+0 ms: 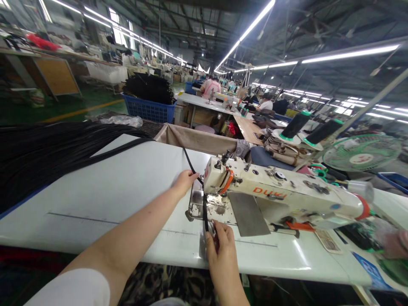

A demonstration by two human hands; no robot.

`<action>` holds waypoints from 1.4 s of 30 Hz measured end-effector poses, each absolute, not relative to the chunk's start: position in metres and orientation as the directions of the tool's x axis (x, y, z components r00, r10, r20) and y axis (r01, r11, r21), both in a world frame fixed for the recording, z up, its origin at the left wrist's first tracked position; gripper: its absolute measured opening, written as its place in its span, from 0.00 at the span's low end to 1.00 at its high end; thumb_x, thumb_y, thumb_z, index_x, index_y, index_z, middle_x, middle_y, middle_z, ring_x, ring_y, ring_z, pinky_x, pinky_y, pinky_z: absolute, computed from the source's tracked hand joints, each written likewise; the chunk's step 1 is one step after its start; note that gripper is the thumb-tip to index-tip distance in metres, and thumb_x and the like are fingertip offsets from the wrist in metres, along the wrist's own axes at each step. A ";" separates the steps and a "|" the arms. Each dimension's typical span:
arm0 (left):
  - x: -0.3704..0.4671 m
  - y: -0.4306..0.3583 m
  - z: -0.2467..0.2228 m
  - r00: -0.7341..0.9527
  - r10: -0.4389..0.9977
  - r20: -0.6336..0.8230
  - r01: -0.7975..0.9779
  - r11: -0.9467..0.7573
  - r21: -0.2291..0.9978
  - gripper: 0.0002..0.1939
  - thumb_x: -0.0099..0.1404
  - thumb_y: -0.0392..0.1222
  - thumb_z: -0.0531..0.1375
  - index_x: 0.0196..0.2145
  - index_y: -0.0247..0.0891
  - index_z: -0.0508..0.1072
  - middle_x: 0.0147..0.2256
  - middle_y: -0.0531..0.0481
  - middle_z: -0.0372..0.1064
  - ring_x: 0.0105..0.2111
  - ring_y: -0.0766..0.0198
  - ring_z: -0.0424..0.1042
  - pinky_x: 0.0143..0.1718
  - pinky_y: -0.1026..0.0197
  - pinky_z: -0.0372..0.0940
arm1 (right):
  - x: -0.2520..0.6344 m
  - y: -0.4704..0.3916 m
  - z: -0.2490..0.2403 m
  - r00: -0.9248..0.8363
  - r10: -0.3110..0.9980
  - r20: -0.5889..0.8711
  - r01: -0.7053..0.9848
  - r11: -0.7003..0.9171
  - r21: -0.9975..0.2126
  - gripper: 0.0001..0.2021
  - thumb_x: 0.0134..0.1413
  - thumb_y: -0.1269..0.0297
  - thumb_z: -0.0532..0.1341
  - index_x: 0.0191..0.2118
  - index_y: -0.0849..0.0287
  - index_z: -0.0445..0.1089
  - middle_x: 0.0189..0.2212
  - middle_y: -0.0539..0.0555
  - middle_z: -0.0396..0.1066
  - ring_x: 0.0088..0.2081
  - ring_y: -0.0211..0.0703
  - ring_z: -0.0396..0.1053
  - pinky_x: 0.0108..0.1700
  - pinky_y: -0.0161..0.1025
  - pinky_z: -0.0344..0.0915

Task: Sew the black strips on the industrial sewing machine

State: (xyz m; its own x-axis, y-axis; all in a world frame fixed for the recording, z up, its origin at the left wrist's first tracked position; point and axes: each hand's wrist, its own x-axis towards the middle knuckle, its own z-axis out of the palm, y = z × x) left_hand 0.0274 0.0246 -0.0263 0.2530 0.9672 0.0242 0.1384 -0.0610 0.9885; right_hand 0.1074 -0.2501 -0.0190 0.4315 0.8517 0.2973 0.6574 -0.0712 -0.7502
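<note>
Left hand (pixel 184 182) reaches over the white bench (pixel 105 191), fingers pinched together on the thin black strap (pixel 205 208) just behind the needle end of the cream industrial sewing machine (pixel 280 195). Right hand (pixel 221 246) sits at the near bench edge, fingers closed around the front end of the same strap, just in front of the machine's worn metal bed plate (pixel 219 210).

Strap runs from the right hand up across the plate, under the machine head, past the left hand, then off toward the far bench edge. It is near-straight between the 2 hands.

Orange lettering on the machine arm reads "DUKI" or similar; the last letters are not clear. Orange lever (pixel 227 182) on the machine head, grey rectangular patch (pixel 248 219) on the bed.

Left of the bench: big heap of black straps (pixel 38 157). Behind: blue plastic crate (pixel 149 109) piled with more black straps. 2 black thread cones (pixel 314 127) on green-rimmed bases right of the machine, green desk fan (pixel 361 153) past them. Printed card (pixel 327 241) lies at the machine base, text unreadable. Other people sit at benches further back.
</note>
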 end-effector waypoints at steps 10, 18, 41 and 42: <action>-0.032 -0.028 -0.013 0.192 0.975 -0.109 -0.350 0.172 0.921 0.14 0.62 0.49 0.65 0.33 0.35 0.69 0.35 0.41 0.76 0.40 0.56 0.79 0.54 0.47 0.73 | 0.084 -0.223 0.006 0.287 0.957 -0.049 0.158 -0.098 -0.983 0.25 0.62 0.38 0.58 0.42 0.58 0.74 0.28 0.52 0.71 0.27 0.40 0.64 0.30 0.36 0.61; -0.081 -0.074 -0.005 0.151 0.988 -0.042 -0.394 0.099 0.914 0.20 0.58 0.55 0.70 0.36 0.36 0.71 0.36 0.47 0.74 0.47 0.54 0.78 0.59 0.46 0.71 | 0.068 -0.186 0.008 0.139 0.942 -0.306 -0.299 -0.255 -0.920 0.32 0.47 0.35 0.69 0.39 0.65 0.76 0.26 0.54 0.71 0.21 0.32 0.55 0.21 0.32 0.41; -0.170 -0.106 -0.006 0.187 0.976 -0.115 -0.006 0.118 0.993 0.25 0.60 0.65 0.66 0.35 0.39 0.73 0.35 0.44 0.78 0.39 0.53 0.78 0.46 0.54 0.72 | 0.065 -0.182 0.020 0.226 0.974 -0.011 0.352 -0.092 -0.931 0.17 0.53 0.51 0.66 0.26 0.54 0.60 0.25 0.47 0.58 0.30 0.41 0.56 0.35 0.38 0.54; -0.178 -0.103 -0.006 0.200 0.972 -0.124 0.054 0.115 0.992 0.25 0.60 0.66 0.65 0.35 0.39 0.74 0.32 0.46 0.77 0.35 0.55 0.77 0.41 0.56 0.71 | 0.070 -0.190 0.020 0.273 0.960 0.063 0.487 -0.081 -0.869 0.13 0.56 0.54 0.64 0.27 0.55 0.64 0.28 0.50 0.61 0.33 0.43 0.59 0.37 0.39 0.56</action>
State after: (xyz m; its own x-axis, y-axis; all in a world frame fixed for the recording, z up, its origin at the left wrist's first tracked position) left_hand -0.1783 -0.1026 -0.0058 0.1997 0.9720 -0.1238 0.0544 0.1152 0.9919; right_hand 0.0696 -0.1898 0.0204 0.2725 0.9601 0.0631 0.4873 -0.0812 -0.8694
